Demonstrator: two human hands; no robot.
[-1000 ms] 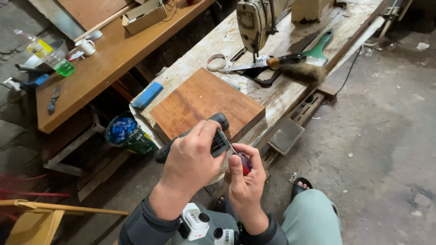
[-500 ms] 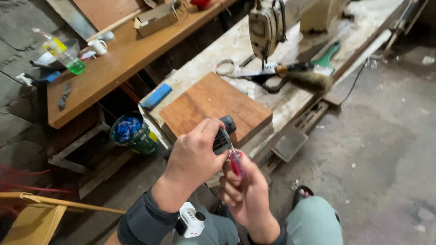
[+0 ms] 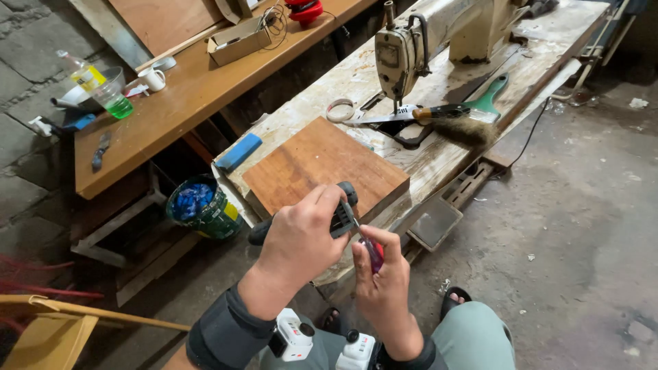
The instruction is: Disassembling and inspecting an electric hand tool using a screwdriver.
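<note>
My left hand [image 3: 301, 240] grips a black power tool [image 3: 341, 216] with a long dark handle that sticks out to the left. In my right hand [image 3: 381, 277] is a small screwdriver [image 3: 373, 253] with a red and purple handle; its thin shaft points up into the tool's body. Both hands are close together just in front of a square brown wooden board [image 3: 322, 164], which lies on the worn white table [image 3: 308, 116]. A small white camera is strapped to each wrist.
An old sewing machine [image 3: 411, 41], a brush [image 3: 459, 127], a green-handled saw [image 3: 490, 92] and a tape ring [image 3: 340, 109] sit on the table. A blue block [image 3: 238, 152] lies at its left edge. Left: a wooden bench [image 3: 178, 96] with cups, a paint bucket [image 3: 202, 205] below.
The view has shifted a little, so the table now sits higher and more to the right. Both hands stay on the tool and screwdriver, with the screwdriver angled slightly differently.
</note>
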